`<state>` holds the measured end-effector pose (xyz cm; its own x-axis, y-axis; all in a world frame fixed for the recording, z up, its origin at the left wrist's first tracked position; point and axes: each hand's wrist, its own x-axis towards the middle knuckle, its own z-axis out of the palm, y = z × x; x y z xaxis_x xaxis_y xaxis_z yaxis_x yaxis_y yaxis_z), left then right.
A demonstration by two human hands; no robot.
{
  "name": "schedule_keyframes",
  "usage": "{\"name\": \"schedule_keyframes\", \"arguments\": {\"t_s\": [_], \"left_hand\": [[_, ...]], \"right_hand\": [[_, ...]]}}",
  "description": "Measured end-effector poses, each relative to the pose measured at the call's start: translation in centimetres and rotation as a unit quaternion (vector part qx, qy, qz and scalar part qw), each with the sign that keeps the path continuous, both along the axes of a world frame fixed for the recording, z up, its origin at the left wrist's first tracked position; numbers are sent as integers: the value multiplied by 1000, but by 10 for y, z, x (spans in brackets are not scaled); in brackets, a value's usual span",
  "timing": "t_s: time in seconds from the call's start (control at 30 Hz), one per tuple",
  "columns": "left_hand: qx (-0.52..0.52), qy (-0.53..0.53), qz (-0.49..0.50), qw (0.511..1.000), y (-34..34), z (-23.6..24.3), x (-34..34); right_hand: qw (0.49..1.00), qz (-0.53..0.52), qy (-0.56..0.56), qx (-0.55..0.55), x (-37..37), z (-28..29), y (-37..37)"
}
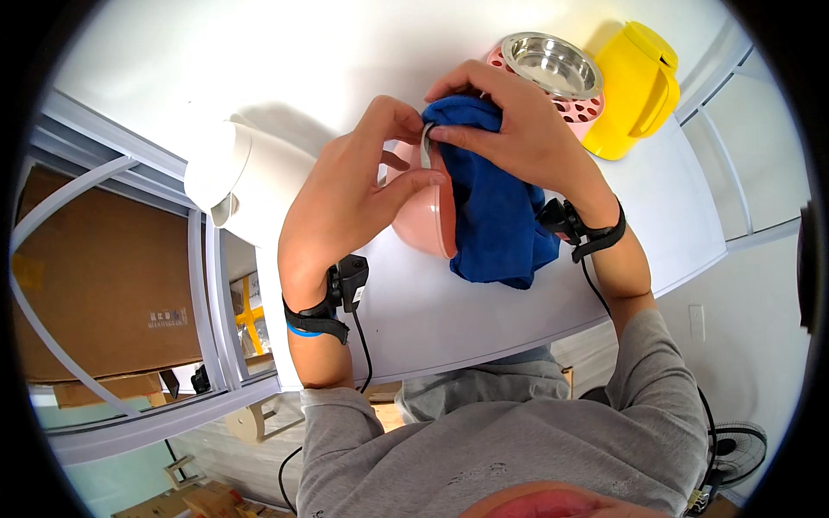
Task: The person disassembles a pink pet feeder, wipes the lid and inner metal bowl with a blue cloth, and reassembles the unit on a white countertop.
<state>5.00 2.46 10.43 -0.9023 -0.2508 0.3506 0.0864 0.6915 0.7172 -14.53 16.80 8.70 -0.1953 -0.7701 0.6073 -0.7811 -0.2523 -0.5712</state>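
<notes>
a glossy yellow jug [623, 97] and a shiny steel bowl [553, 67] on a holed pink piece [584, 110] stand beyond the right hand [531, 129]; a smooth white container [272, 177] is just beside the left hand [341, 190]. above the table [432, 324], half-curled left fingers hold the tilted, rounded pink vessel [419, 223]; the right thumb and fingers pinch soft blue cloth [494, 211] at its rim.

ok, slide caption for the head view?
Left hand on a tipped pink bowl, right hand on the cloth at its mouth; yellow jug beyond, on the table.

Smooth white desk [414, 324]: bright, evenly lit
Shiny round steel bowl [553, 67]: small glints
White cylindrical jug [275, 177]: soft shadow beyond
White railed frame [164, 421]: bent by fisheye
Picture rim: black
</notes>
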Motion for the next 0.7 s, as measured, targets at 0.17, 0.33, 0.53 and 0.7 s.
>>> {"name": "schedule_keyframes", "arguments": {"t_s": [0.17,0.33,0.53,0.7], "left_hand": [[-49,-10,30,998,3,0,-1],[-53,8,54,997,-1,-8,-3],[-71,6,52,996,7,-2,-3],[-90,-17,88,992,9,-2,-4]], "right_hand": [[999,35,-2,-5,-2,11,7],[987,136,81,-17,-8,15,12],[990,67,116,-35,-9,9,7],[989,88,122,-3,-8,17,14]]}}
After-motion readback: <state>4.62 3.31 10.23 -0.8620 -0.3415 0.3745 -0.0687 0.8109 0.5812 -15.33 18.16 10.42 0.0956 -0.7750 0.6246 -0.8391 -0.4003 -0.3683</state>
